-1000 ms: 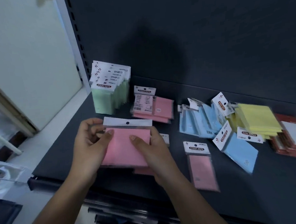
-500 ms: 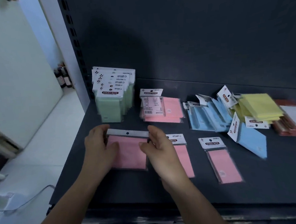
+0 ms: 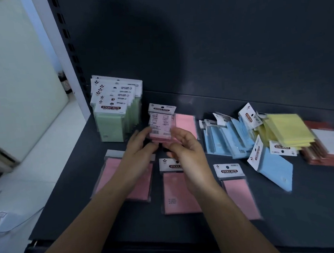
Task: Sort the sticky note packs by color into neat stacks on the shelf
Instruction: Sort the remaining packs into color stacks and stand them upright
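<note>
Both my hands meet at a small stack of pink sticky note packs (image 3: 162, 124) at the back middle of the dark shelf (image 3: 287, 216). My left hand (image 3: 140, 150) holds its lower left side and my right hand (image 3: 185, 150) holds its lower right side. More pink packs (image 3: 185, 123) lie just behind to the right. A wide pink pack (image 3: 111, 169) lies flat under my left forearm. Two narrow pink packs (image 3: 179, 196) (image 3: 240, 196) lie near the front. Green packs (image 3: 112, 118) stand upright at the back left.
Blue packs (image 3: 226, 140) lean in a loose pile right of the pink ones, and a single blue pack (image 3: 273, 168) lies in front of them. Yellow packs (image 3: 287, 129) and a red and white stack (image 3: 329, 148) fill the far right. A white upright (image 3: 67, 64) bounds the shelf's left side.
Both hands let go of the wide pink pack, which now lies flat on the shelf. They moved back and took hold of the small pink stack.
</note>
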Action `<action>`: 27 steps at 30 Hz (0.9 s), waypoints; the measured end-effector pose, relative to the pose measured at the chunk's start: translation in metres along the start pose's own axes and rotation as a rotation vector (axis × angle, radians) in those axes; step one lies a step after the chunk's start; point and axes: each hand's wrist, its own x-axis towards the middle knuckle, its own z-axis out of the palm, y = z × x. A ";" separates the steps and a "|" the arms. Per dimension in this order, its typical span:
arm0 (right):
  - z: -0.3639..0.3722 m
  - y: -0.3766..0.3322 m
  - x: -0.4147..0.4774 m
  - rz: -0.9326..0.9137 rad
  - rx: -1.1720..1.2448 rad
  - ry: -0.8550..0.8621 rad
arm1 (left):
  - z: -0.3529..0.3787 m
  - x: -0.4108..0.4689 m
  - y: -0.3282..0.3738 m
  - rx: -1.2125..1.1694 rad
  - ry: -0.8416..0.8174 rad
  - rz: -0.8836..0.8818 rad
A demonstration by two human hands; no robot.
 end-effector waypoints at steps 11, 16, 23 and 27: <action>-0.012 0.000 -0.033 0.106 0.457 -0.208 | 0.006 -0.036 0.009 -0.165 0.001 0.338; -0.036 0.003 -0.050 -0.057 0.186 -0.089 | 0.017 -0.050 0.002 0.127 0.028 0.411; -0.063 0.008 -0.070 -0.209 -0.023 0.017 | 0.044 -0.067 0.005 -0.025 -0.148 0.149; -0.091 0.003 -0.083 -0.205 -0.221 0.137 | 0.067 -0.070 0.015 -0.148 -0.273 0.098</action>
